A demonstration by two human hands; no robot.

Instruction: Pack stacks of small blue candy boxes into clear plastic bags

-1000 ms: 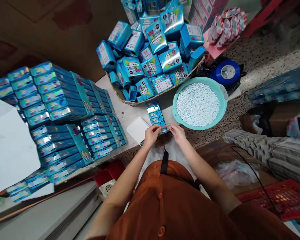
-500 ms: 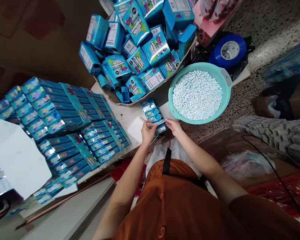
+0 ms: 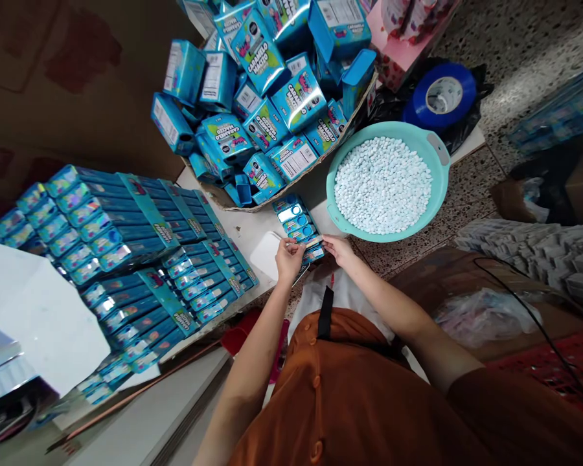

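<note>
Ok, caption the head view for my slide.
Left hand and right hand at small blue boxes near a teal bowl.

1. We see bright blue small boxes (image 3: 296, 219) with silvery glints.
2. We see larger blue cartons (image 3: 258, 61) with green and pink print, white lettering.
3. Our basin (image 3: 438, 191) is mint-turquoise; the pellets (image 3: 383, 186) are bluish white.
4. We have a deep blue tape roll (image 3: 420, 101).
5. We note a rust-brown shirt (image 3: 354, 395) and black strap (image 3: 325, 314).
6. We see dark speckles across the greyish floor (image 3: 498, 48).
</note>
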